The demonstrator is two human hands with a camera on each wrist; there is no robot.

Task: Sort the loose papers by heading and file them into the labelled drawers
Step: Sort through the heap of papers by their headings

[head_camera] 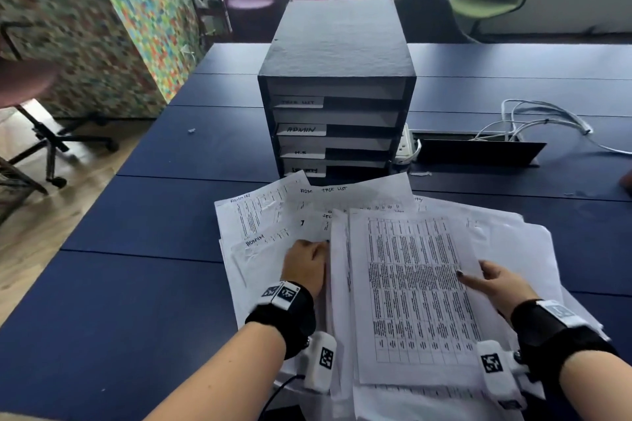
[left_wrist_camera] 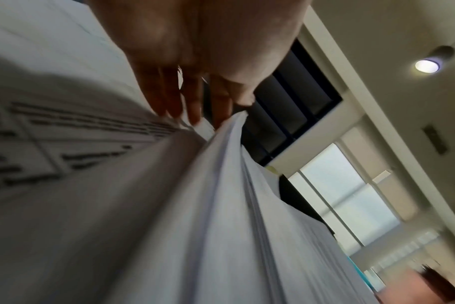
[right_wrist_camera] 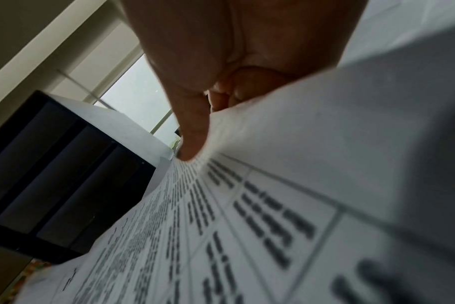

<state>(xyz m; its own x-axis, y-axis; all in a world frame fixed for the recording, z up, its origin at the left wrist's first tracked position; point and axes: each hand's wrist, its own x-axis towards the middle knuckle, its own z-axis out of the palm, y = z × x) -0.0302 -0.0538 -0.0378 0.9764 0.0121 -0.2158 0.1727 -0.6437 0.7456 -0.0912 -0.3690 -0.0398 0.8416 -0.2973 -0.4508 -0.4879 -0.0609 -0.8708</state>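
Right hand [head_camera: 496, 282] pinched the right edge of a white printed sheet with a dense table grid [head_camera: 415, 290]: thumb [right_wrist_camera: 192, 131] on top, other fingers curled under and hidden by the paper. Left hand [head_camera: 306, 267] gripped the left edge of a thin bundle of white sheets [left_wrist_camera: 229, 185] at its top corner, fingers [left_wrist_camera: 169, 96] curled round the edge; the wrist view was blurred, so the exact finger count on the paper was unclear.

Both grips sat over a loose spread of white papers [head_camera: 273, 212] on the dark blue table [head_camera: 136, 215]. Past the left hand's grip, handwritten headings read "ADMIN" and "TASK LIST"; another heading beside it was cut off by overlapping sheets, unreadable. Table text on the gripped sheet was too small to read. Lower edges of the pile ran out of frame.

Straight ahead of both grips, just beyond the far paper edges, stood the black four-drawer paper organiser with white labels [head_camera: 337, 96]. Labels top down: "TASK LIST", "ADMIN", one reading roughly "H.R", and a bottom one partly covered by papers, illegible. Drawer contents couldn't be made out.

Right of the organiser: white power strip [head_camera: 407, 147], mostly hidden behind it, an open black cable hatch [head_camera: 478, 150], and white cables [head_camera: 543, 120] trailing off frame.
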